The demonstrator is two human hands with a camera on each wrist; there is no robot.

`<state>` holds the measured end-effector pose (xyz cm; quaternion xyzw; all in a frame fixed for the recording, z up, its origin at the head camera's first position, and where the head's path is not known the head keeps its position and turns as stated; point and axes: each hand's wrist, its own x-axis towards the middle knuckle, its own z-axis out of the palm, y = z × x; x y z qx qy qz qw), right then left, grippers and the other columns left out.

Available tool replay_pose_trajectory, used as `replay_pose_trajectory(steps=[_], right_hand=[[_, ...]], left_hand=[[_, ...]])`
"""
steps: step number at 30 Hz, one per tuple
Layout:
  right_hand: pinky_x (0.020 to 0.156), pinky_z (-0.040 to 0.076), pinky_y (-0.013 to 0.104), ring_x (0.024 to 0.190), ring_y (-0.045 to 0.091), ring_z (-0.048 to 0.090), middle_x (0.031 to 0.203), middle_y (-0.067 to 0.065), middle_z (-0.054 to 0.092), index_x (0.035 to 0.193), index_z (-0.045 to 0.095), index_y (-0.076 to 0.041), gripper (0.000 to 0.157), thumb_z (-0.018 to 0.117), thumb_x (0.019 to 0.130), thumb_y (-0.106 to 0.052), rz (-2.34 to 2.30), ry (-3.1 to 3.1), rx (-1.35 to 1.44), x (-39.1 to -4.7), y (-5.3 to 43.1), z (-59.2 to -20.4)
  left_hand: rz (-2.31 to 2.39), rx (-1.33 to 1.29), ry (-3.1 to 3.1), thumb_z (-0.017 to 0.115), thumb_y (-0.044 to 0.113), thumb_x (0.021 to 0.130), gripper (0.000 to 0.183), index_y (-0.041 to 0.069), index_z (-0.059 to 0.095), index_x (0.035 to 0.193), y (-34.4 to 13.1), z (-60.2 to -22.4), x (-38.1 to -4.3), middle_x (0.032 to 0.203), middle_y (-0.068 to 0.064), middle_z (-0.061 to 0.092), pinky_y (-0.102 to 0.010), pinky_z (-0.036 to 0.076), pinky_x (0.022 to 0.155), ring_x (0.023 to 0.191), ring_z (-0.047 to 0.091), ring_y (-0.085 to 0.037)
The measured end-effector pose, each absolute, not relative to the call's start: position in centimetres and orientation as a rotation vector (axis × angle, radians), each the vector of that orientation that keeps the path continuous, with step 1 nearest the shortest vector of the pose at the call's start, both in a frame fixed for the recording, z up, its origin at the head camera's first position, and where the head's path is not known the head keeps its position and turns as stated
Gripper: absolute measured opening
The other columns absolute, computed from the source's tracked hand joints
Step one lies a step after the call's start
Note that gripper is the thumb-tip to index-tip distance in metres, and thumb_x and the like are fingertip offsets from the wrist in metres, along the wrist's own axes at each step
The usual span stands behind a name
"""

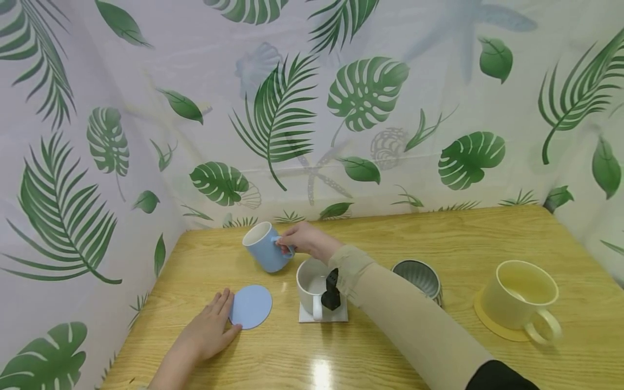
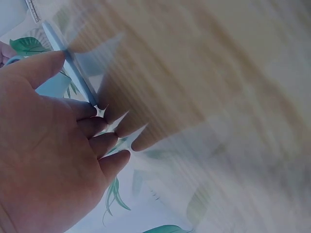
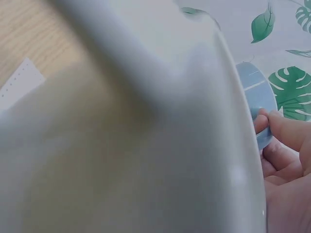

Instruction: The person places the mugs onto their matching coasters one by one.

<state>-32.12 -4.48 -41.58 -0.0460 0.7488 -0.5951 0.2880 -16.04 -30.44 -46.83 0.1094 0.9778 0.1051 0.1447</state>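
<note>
In the head view my right hand (image 1: pixel 308 240) pinches the handle of a light blue mug (image 1: pixel 265 253), which tilts leftward near the back of the table. The right wrist view shows thumb and fingers at that blue mug (image 3: pixel 257 90), partly hidden by a white mug (image 3: pixel 209 160) close to the camera. My left hand (image 1: pixel 207 329) lies on the table, fingers extended, thumb and fingertips touching the edge of a round blue coaster (image 1: pixel 251 307). From the left wrist, the coaster (image 2: pixel 73 70) appears edge-on between thumb and index finger.
The white mug (image 1: pixel 306 292) stands on a square white coaster (image 1: pixel 312 318) beneath my right wrist. Partly behind the right forearm is a ribbed grey cup (image 1: pixel 418 276). At the right, a yellow mug (image 1: pixel 507 309) rests on a round yellow coaster (image 1: pixel 489 324). Leaf-patterned cloth (image 1: pixel 292 189) borders the table.
</note>
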Motion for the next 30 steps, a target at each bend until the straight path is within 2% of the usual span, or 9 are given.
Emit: replay_pose_trajectory(steps=[19, 30], right_hand=[[0.08, 0.055, 0.023, 0.081, 0.011, 0.063, 0.088, 0.002, 0.068, 0.119, 0.075, 0.009, 0.024, 0.062, 0.108, -0.009, -1.673, 1.93, -0.042, -31.7, -4.5, -40.5], [0.078, 0.057, 0.021, 0.078, 0.011, 0.064, 0.083, 0.001, 0.065, 0.119, 0.073, 0.011, 0.025, 0.061, 0.108, -0.008, -1.718, 1.869, -0.043, -31.4, -4.7, -39.4]], left_hand=[[0.284, 0.319, 2.814, 0.062, 0.037, 0.107, 0.08, -0.013, 0.03, 0.161, -30.3, -46.6, -16.1, 0.172, -0.032, 0.024, -0.066, 0.028, 0.129, 0.16, 0.025, -0.051], [0.266, 0.316, 2.818, 0.062, 0.038, 0.107, 0.08, -0.012, 0.03, 0.161, -30.3, -46.8, -16.1, 0.172, -0.031, 0.024, -0.064, 0.028, 0.129, 0.16, 0.025, -0.05]])
